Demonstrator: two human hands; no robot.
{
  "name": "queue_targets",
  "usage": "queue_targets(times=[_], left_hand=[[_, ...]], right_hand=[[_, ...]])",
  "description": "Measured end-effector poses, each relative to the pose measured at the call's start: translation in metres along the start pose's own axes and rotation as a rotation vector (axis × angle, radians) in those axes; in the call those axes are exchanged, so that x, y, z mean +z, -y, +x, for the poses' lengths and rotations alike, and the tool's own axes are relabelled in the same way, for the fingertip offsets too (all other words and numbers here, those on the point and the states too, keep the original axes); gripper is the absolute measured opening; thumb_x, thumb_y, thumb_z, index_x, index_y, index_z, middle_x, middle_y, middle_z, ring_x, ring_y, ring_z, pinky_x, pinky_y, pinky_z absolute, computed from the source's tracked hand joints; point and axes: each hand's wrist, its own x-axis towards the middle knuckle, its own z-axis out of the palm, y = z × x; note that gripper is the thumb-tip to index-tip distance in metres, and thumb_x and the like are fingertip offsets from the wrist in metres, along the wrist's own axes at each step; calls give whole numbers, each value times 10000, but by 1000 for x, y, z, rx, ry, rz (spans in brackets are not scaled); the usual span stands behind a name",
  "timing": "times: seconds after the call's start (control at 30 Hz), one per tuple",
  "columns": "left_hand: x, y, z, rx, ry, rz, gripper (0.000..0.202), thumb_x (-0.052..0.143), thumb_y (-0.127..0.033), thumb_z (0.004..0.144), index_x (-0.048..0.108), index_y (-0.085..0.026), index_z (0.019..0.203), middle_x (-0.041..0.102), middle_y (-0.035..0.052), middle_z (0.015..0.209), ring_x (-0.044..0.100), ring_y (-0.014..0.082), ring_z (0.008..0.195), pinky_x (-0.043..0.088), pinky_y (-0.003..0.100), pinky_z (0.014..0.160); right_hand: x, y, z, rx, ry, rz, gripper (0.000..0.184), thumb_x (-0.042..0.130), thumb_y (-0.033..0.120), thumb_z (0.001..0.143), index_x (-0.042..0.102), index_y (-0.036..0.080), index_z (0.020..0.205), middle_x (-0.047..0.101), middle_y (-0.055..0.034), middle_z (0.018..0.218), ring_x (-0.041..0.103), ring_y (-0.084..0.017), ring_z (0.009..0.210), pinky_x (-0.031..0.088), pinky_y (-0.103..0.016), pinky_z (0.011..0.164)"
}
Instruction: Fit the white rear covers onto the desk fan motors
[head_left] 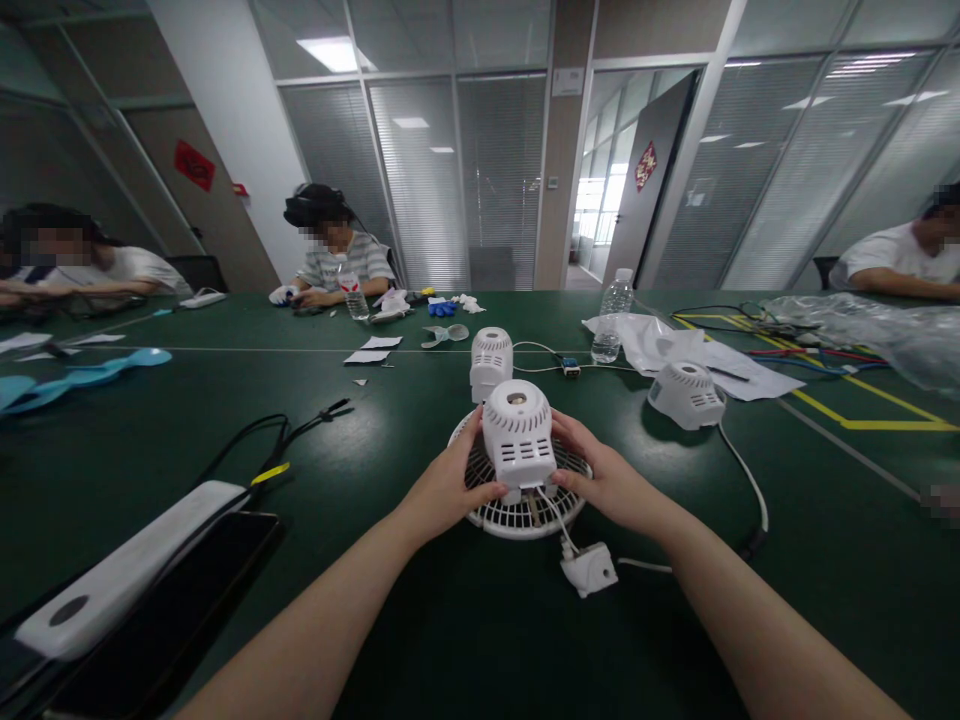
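Observation:
A white fan motor housing (519, 430), slotted and with a round hole in its top, stands on a round white fan grille (504, 518). My left hand (448, 478) is closed around its left side, and my right hand (604, 480) grips the right side. Both thumbs press near its lower edge. From under the housing, white wires run to a small white plastic part (590, 570) lying on the green table. A similar white housing (492, 358) sits just behind. Another housing (685, 393), with a cable, rests farther right.
A long white device (135, 565) and a dark phone (187, 600) lie at left, near blue fan blades (94, 380). Water bottles (613, 315) (352, 292), papers (750, 375) and clear plastic wrap (885, 335) are farther back. Several people sit around the table (405, 640).

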Motion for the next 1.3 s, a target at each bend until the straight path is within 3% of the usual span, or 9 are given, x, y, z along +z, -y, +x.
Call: queue_targets(times=[0.37, 0.57, 0.77, 1.07, 1.3], left_hand=[[1, 0, 2, -26, -3, -32, 913, 748, -401, 725, 262, -274, 1487, 425, 121, 1490, 419, 361, 1353, 315, 594, 1106], [1, -2, 0, 21, 2, -26, 922, 755, -416, 718, 260, -243, 1477, 408, 123, 1497, 402, 343, 1365, 314, 538, 1129], [0, -1, 0, 13, 30, -31, 912, 755, -421, 723, 262, -261, 1473, 415, 124, 1488, 413, 348, 1354, 313, 565, 1123], [-2, 0, -1, -2, 46, -23, 930, 766, -439, 716, 264, -246, 1475, 398, 151, 1490, 397, 367, 1360, 300, 600, 1115], [-5, -1, -1, 3, 72, -26, 956, 781, -430, 697, 263, -246, 1480, 371, 153, 1507, 373, 372, 1376, 278, 613, 1128]], right_hand=[[1, 1, 0, 4, 10, -44, 752, 539, 136, 891, 174, 323, 1522, 302, -25, 1580, 340, -227, 1428, 242, -526, 1196], [2, 3, 1, -26, 8, -50, 760, 546, 84, 858, 231, 326, 1506, 328, -14, 1569, 364, -228, 1416, 256, -520, 1194], [1, 6, 1, -1, 11, -82, 739, 563, 92, 849, 276, 321, 1491, 342, -18, 1563, 371, -246, 1411, 257, -540, 1190], [-2, 14, -1, 63, 7, -148, 709, 599, 129, 849, 322, 331, 1470, 476, -29, 1477, 446, -277, 1359, 314, -564, 1154], [-6, 15, -2, 56, 32, -207, 751, 631, 199, 842, 268, 292, 1493, 481, -69, 1471, 465, -290, 1345, 336, -566, 1139]])
